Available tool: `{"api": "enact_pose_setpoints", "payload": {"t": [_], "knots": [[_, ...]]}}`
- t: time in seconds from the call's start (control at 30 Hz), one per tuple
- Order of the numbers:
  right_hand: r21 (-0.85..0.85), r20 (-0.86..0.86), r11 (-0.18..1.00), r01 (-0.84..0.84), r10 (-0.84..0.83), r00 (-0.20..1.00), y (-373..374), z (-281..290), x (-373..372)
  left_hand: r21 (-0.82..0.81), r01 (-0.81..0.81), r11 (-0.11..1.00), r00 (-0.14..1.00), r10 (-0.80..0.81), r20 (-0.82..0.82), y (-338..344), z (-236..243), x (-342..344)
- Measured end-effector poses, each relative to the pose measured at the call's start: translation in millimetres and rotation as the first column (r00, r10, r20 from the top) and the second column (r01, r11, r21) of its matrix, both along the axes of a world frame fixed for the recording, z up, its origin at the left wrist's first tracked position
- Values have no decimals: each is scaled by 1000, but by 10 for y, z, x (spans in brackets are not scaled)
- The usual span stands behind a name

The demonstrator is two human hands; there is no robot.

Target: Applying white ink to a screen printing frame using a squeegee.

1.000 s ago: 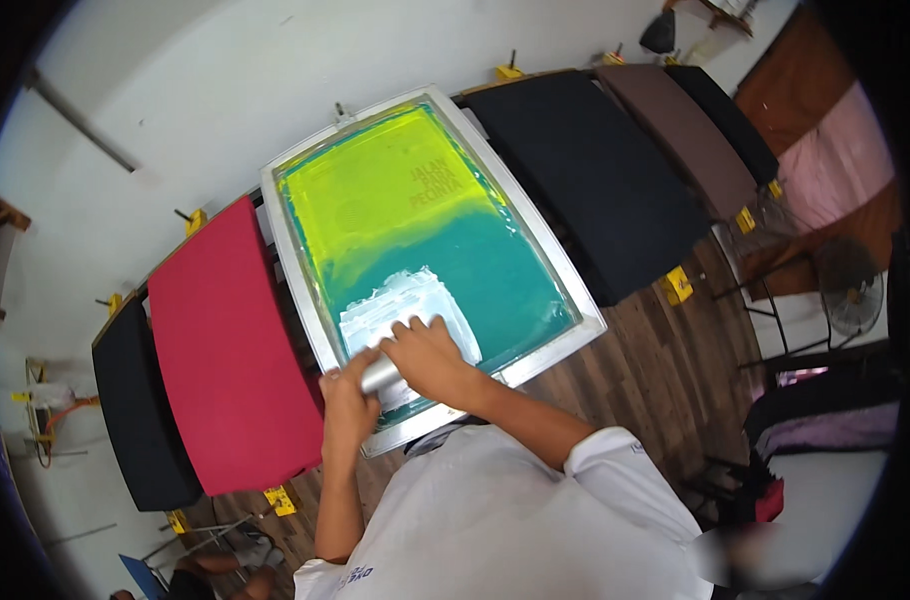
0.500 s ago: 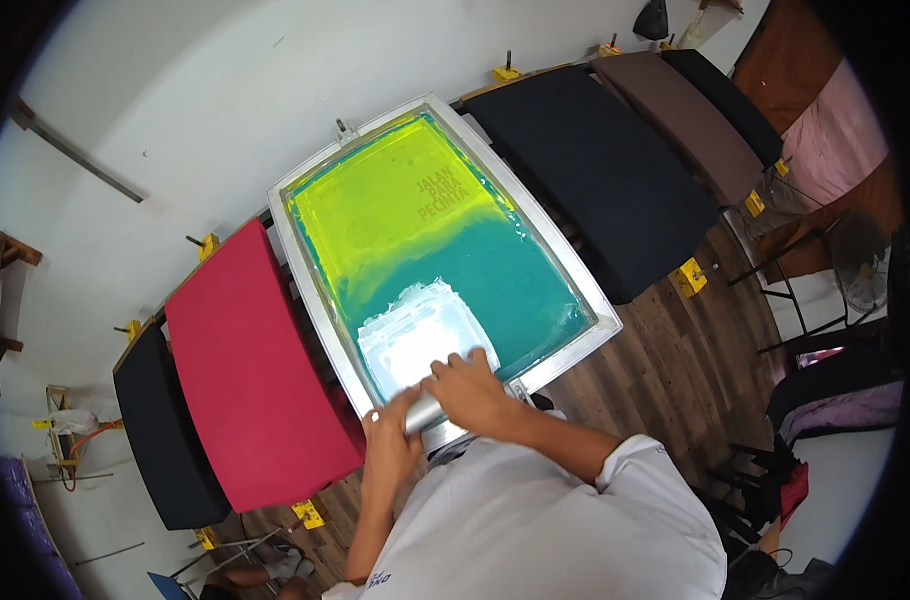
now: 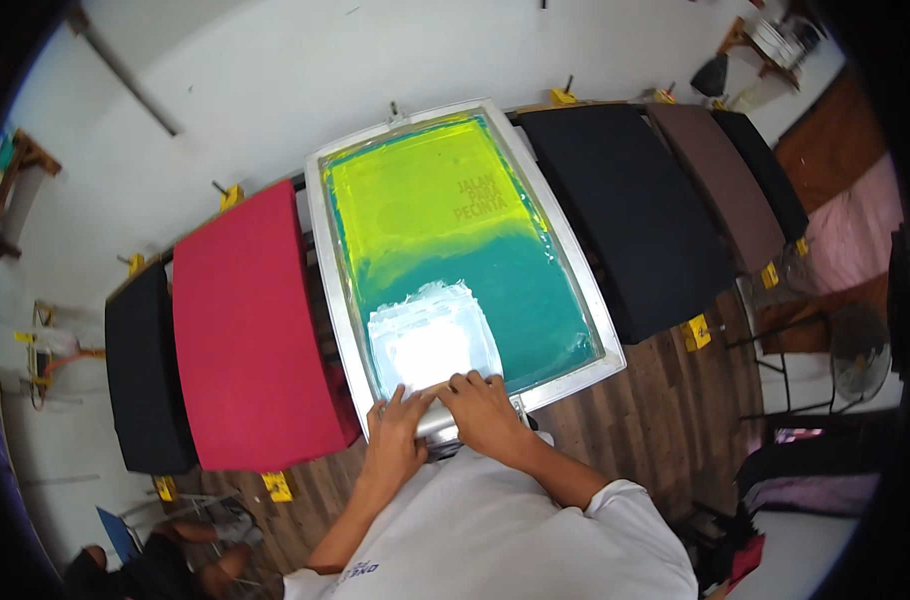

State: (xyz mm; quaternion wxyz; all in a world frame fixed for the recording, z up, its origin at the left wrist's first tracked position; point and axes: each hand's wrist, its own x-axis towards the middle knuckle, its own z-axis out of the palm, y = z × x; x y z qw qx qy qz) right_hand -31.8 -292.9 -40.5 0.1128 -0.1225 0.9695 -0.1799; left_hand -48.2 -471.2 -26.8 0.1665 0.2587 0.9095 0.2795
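Note:
Both my hands are closed on a metal-coloured squeegee (image 3: 437,420) at the near end of a screen-printing frame (image 3: 333,260). My left hand (image 3: 397,428) wraps its left part, and my right hand (image 3: 480,410) grips the right part. The squeegee's lower edge is hidden by my fingers. Just beyond it, a thick patch of white ink (image 3: 430,340) covers the near left of the mesh. The rest of the mesh is teal (image 3: 495,290) near me and yellow-green (image 3: 405,190) at the far end, where small lettering shows at the right.
Left of the frame lie a red fabric-covered board (image 3: 250,330) and a black one (image 3: 145,370). On the right are a large black board (image 3: 630,215), a brown board (image 3: 720,180) and another black one. Yellow clamps (image 3: 697,332) jut from the ends. A seated person (image 3: 165,560) is at lower left.
The whole view has turned and shifted, so the frame appears more upright. Both hands remain on the squeegee at the near end; the white patch looks much the same.

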Motion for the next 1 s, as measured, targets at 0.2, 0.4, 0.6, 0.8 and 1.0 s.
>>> {"api": "enact_pose_setpoints", "payload": {"t": [0.2, 0.4, 0.6, 0.8, 1.0], "knots": [[56, -217, 998, 17, -4, 976, -195, -118, -740, 351, -143, 926, 979, 185, -90, -86, -239, -726], [4, -239, 1000, 0, 1, 971, -178, -323, -366, 333, -66, 941, 993, 94, -70, -134, -332, -385], [9, -25, 998, -68, 68, 997, -50, 36, -5, 268, -79, 960, 997, 75, 28, -101, -190, 57], [48, -270, 999, 7, 7, 963, 7, -148, -581, 449, -29, 893, 963, 145, -227, 59, -362, -599], [-9, -111, 1000, 23, -23, 994, -29, -187, -197, 241, -67, 968, 982, 107, -157, -30, -512, -95]]}}
